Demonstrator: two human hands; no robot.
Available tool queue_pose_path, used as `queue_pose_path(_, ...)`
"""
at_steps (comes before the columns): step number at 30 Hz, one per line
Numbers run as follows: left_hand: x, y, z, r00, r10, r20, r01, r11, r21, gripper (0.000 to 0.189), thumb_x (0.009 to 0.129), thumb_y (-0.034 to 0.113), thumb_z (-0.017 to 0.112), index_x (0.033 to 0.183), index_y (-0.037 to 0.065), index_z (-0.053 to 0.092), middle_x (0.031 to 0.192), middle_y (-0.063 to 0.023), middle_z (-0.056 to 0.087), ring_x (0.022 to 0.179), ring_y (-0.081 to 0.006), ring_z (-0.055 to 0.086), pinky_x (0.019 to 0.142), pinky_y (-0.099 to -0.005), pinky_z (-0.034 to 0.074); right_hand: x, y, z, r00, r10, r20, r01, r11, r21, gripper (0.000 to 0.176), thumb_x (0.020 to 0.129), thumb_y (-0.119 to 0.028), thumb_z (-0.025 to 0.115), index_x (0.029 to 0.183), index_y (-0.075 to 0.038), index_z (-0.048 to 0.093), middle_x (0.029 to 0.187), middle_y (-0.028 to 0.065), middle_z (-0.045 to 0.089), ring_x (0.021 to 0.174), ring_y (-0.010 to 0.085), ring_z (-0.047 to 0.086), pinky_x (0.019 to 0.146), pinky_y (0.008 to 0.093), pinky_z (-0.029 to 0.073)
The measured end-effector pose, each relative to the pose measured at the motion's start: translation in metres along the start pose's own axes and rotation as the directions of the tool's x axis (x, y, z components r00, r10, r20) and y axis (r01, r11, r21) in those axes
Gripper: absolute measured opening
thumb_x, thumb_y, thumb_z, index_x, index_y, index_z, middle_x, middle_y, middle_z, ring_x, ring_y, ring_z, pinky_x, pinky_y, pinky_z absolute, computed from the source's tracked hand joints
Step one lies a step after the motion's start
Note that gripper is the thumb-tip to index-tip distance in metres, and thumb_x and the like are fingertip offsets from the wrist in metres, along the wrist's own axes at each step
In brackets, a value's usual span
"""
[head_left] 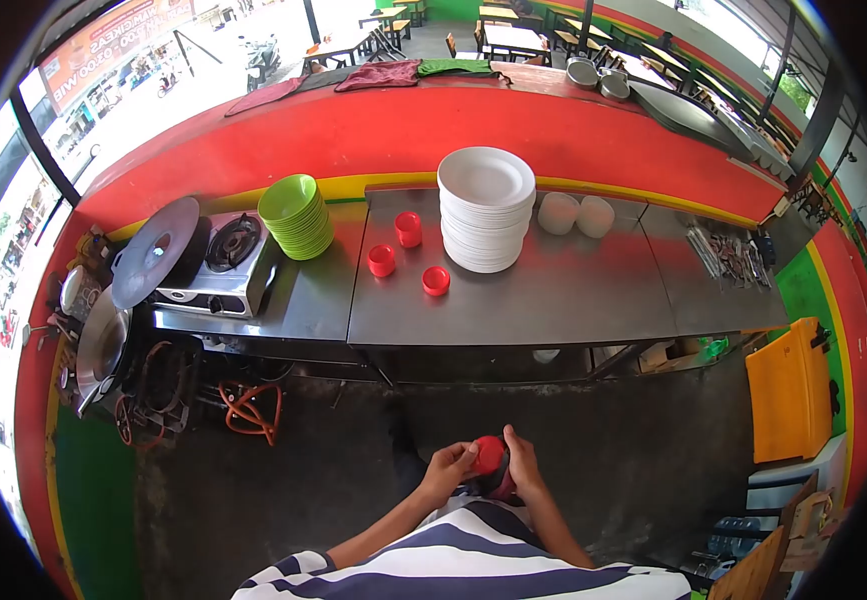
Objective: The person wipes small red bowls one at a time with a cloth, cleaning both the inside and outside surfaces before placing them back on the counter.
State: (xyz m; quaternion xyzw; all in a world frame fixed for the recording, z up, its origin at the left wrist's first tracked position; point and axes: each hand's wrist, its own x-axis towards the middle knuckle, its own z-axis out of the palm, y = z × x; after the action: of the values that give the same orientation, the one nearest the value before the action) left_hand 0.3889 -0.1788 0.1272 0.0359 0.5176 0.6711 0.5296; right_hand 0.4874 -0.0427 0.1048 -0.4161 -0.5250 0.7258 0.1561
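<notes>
In front of my waist, my left hand (pixel 447 473) has its fingers closed on the side of a small red cup (pixel 488 454). My right hand (pixel 524 464) curls around the cup's other side with the thumb up. Between the right palm and the cup bunches a dark and reddish cloth (pixel 502 486), partly hidden. On the steel counter (pixel 553 300) ahead stand three more red cups, one at the back (pixel 408 229), one at the left (pixel 381 261) and one in front (pixel 435 281). Beside them rises a tall stack of white plates (pixel 485 210).
Green bowls (pixel 296 218) are stacked left of the cups, near a gas stove (pixel 221 265) and a large metal lid (pixel 156 253). White bowls (pixel 575 214) and a pile of cutlery (pixel 728 256) lie to the right. A yellow bin (pixel 787 395) stands at the right wall.
</notes>
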Motion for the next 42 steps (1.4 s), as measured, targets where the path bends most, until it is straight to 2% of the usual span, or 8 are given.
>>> queue_pose_path(7, 0.018, 0.045, 0.006, 0.974, 0.217, 0.072, -0.228, 0.932, 0.282, 0.039, 0.1, 0.029, 0.058, 0.115, -0.006, 0.063, 0.099, -0.0084, 0.069, 0.089, -0.0117, 0.065, 0.082, -0.0277, 0.055, 0.007, -0.069, 0.032, 0.921, -0.382, 0.074, 0.364, 0.78, -0.509, 0.035, 0.101, -0.029, 0.051, 0.082, -0.001, 0.06, 0.074, 0.0091, 0.057, 0.07, 0.0161, 0.051, 0.064, 0.0334, 0.041)
queue_pose_path(11, 0.025, 0.041, -0.011, 0.983, 0.17, 0.073, -0.179, 0.772, 0.61, 0.04, 0.099, 0.029, 0.06, 0.114, -0.008, 0.064, 0.097, -0.0087, 0.069, 0.086, -0.0098, 0.064, 0.075, -0.0254, 0.052, 0.005, -0.069, 0.057, 0.587, -0.768, 0.257, 0.738, 0.378, -0.558, 0.032, 0.099, -0.026, 0.054, 0.081, 0.0, 0.059, 0.069, 0.0153, 0.056, 0.06, 0.0284, 0.055, 0.057, 0.0379, 0.041)
queue_pose_path(16, 0.002, 0.052, 0.013, 0.948, 0.3, 0.109, -0.319, 0.878, 0.356, 0.034, 0.099, 0.026, 0.06, 0.114, -0.004, 0.065, 0.09, -0.0051, 0.068, 0.082, -0.0075, 0.059, 0.072, -0.0253, 0.048, 0.042, -0.045, 0.039, 0.974, -0.227, 0.001, 0.226, 0.967, -0.119, 0.05, 0.103, -0.041, 0.045, 0.075, -0.002, 0.057, 0.071, -0.002, 0.053, 0.061, 0.01, 0.047, 0.055, 0.0321, 0.041)
queue_pose_path(20, 0.005, 0.049, 0.018, 0.879, 0.46, 0.125, -0.461, 0.754, 0.468, 0.031, 0.1, 0.026, 0.06, 0.111, -0.003, 0.065, 0.081, -0.0047, 0.064, 0.076, -0.0064, 0.053, 0.069, -0.024, 0.046, 0.024, -0.087, 0.055, 0.985, 0.099, -0.14, -0.048, 0.943, 0.328, 0.047, 0.101, -0.04, 0.049, 0.072, -0.005, 0.058, 0.071, 0.0002, 0.054, 0.069, 0.0096, 0.048, 0.063, 0.0309, 0.042)
queue_pose_path(28, 0.027, 0.087, -0.004, 0.925, 0.352, 0.145, -0.352, 0.645, 0.678, 0.038, 0.097, 0.035, 0.063, 0.093, -0.003, 0.07, 0.058, -0.0012, 0.048, 0.059, -0.0063, 0.038, 0.05, -0.0278, 0.033, 0.022, -0.062, 0.066, 0.858, -0.513, 0.011, 0.505, 0.84, -0.195, 0.045, 0.104, -0.032, 0.046, 0.073, -0.001, 0.052, 0.062, -0.0034, 0.044, 0.062, 0.0074, 0.04, 0.055, 0.0297, 0.036)
queue_pose_path(31, 0.022, 0.095, 0.008, 0.944, 0.312, 0.108, -0.295, 0.652, 0.698, 0.039, 0.098, 0.035, 0.061, 0.095, -0.002, 0.069, 0.06, 0.0019, 0.048, 0.059, -0.0052, 0.038, 0.051, -0.027, 0.032, 0.022, -0.07, 0.058, 0.854, -0.52, 0.009, 0.506, 0.826, -0.247, 0.047, 0.104, -0.034, 0.046, 0.071, -0.001, 0.051, 0.06, -0.0046, 0.041, 0.06, 0.0072, 0.038, 0.053, 0.0304, 0.034)
queue_pose_path(34, 0.022, 0.071, 0.019, 0.901, 0.413, 0.134, -0.426, 0.78, 0.459, 0.041, 0.101, 0.036, 0.057, 0.097, -0.002, 0.068, 0.071, 0.0044, 0.054, 0.064, -0.0047, 0.043, 0.056, -0.0241, 0.034, 0.039, -0.052, 0.049, 0.962, -0.199, -0.184, 0.21, 0.977, 0.042, 0.05, 0.104, -0.035, 0.047, 0.07, 0.0, 0.053, 0.058, -0.0019, 0.041, 0.06, 0.0075, 0.037, 0.055, 0.0308, 0.034)
queue_pose_path(42, 0.017, 0.056, 0.016, 0.955, 0.269, 0.125, -0.283, 0.694, 0.662, 0.043, 0.101, 0.036, 0.055, 0.087, -0.003, 0.066, 0.069, 0.005, 0.054, 0.064, -0.0035, 0.041, 0.055, -0.0238, 0.033, 0.012, -0.03, 0.037, 0.898, -0.421, -0.125, 0.409, 0.905, -0.114, 0.048, 0.105, -0.035, 0.045, 0.07, -0.002, 0.049, 0.064, -0.0055, 0.04, 0.064, 0.0044, 0.037, 0.055, 0.0265, 0.032)
